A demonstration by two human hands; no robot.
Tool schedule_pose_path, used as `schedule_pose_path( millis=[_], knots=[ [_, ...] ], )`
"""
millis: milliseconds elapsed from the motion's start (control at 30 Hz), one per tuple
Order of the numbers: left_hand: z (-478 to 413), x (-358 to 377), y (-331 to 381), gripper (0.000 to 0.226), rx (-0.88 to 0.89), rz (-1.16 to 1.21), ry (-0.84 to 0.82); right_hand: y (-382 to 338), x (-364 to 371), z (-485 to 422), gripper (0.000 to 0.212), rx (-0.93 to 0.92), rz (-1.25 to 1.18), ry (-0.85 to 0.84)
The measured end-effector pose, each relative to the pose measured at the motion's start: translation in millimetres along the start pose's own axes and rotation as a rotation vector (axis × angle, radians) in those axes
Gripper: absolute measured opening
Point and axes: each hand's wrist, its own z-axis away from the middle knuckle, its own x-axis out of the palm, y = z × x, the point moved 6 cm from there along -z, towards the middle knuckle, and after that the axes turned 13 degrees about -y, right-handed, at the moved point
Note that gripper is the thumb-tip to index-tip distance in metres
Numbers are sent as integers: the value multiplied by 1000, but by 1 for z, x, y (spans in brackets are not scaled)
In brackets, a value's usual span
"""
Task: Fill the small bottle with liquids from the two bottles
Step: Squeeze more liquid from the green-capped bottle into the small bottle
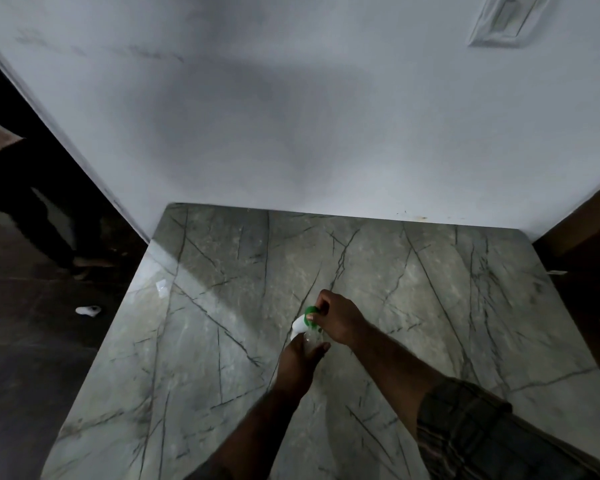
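Observation:
A small clear bottle (311, 339) stands near the middle of the grey marble table (222, 341), with my left hand (300, 358) wrapped around its body from below. Above it my right hand (340, 317) holds a white spray head with a green part (303, 318), tilted over the bottle's mouth. Whether the spray head touches the neck is hidden by my fingers. The liquid level inside the bottle cannot be made out. No other bottles are in view.
A white wall (291, 116) rises behind the table's far edge. The dark floor lies to the left, with a small white object (88, 310) on it and a person's legs (42, 216) farther back. Dark wooden furniture (582, 237) stands at the right.

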Motion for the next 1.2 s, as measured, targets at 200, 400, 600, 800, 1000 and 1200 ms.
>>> schedule_pose_path(
  millis=[200, 400, 600, 800, 1000, 1200],
  knots=[
    [1, 0, 2, 31, -17, 20, -16, -1, 0, 0, 23, 18, -4, -4],
    [0, -3, 6, 35, -8, -26, -13, -3, -2, -1, 22, 26, -34, 13],
    [0, -2, 4, 34, -5, -33, -9, -1, -2, 0, 21, 27, -20, 14],
    [0, -5, 9, 30, 15, 0, -34, -1, -3, -2, 22, 37, -49, 17],
    [-1, -4, 7, 28, -5, -11, -19, 0, -2, -4, 23, 38, -11, 19],
    [-5, -6, 10, 27, 11, 1, -16, -2, -7, -7, 23, 33, -2, 18]
  ],
)
